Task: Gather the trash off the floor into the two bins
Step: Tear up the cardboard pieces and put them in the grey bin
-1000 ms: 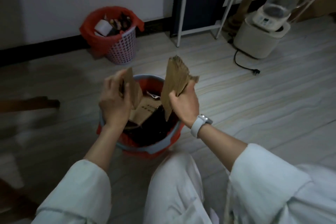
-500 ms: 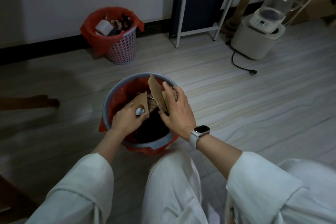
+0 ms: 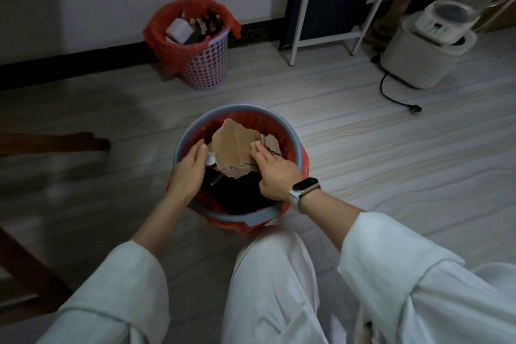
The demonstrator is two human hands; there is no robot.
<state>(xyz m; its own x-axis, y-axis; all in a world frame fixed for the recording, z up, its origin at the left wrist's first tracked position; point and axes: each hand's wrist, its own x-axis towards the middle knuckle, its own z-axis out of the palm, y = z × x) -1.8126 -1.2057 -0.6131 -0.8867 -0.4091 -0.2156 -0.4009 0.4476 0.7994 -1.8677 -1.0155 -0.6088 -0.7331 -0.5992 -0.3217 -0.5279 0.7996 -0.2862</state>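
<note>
Both hands are inside the round grey bin [image 3: 252, 223]: right hand [image 3: 275, 174] presses flat, jagged cardboard [image 3: 234, 148] down with straight fingers; left hand [image 3: 189, 169], relaxed, rests beside it. Red liner. Perforated basket [image 3: 208, 67] stands well beyond.

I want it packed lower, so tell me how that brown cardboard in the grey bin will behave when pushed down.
The cardboard looks stiff: it keeps flat faces and bends only at creases, so it will probably fold rather than crumple. Its torn, corrugated edge suggests it is light. Propped on trash in the grey bin, it may spring back.
</note>
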